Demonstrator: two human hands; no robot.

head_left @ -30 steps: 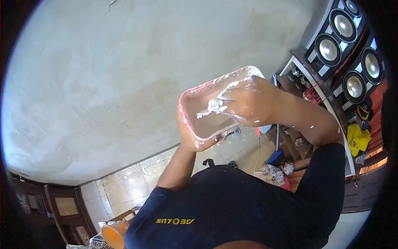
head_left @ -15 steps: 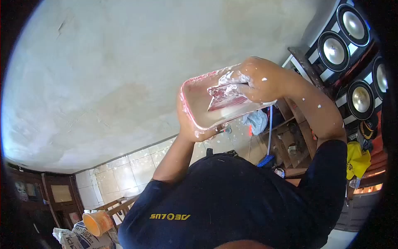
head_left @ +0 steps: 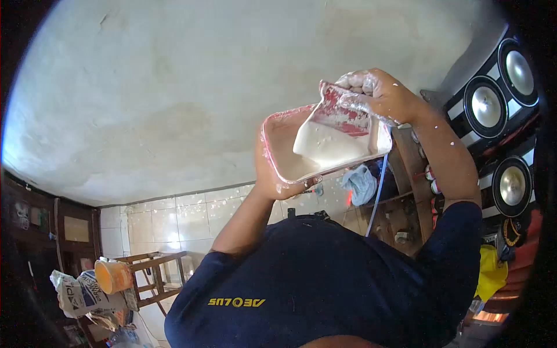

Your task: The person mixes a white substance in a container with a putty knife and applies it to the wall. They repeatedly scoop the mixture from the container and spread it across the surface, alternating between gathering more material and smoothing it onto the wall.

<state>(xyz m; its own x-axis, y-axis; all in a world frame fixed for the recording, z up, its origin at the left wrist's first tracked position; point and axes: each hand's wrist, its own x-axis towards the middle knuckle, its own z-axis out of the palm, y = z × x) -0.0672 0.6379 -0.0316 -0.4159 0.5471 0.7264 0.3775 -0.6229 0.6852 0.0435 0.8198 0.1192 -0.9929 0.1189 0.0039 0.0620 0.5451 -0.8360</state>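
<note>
Patchy grey-white wall point(head_left: 174, 87) fills the upper view, with tiled floor point(head_left: 165, 223) below it, a wooden stool point(head_left: 159, 261) and an orange bucket point(head_left: 113, 275) to the left, and round speakers point(head_left: 486, 106) on the right. Between them, in front of our chest, is the red-rimmed tray point(head_left: 284, 142); our left grip point(head_left: 270, 174) is closed around its near left side, the underside fingers mostly hidden. Half a second ago our right grip point(head_left: 386, 95) was low in the tray, with the red scraper point(head_left: 335, 104) lying flatter inside. Now the hand has turned and the scraper stands more tilted, pinched along its upper edge, red face toward us. White paste point(head_left: 331, 142) thickly covers its lower part, which we judge to be a gathered load. That lower part lies within the tray's outline; we cannot tell whether it touches the bottom.
</note>
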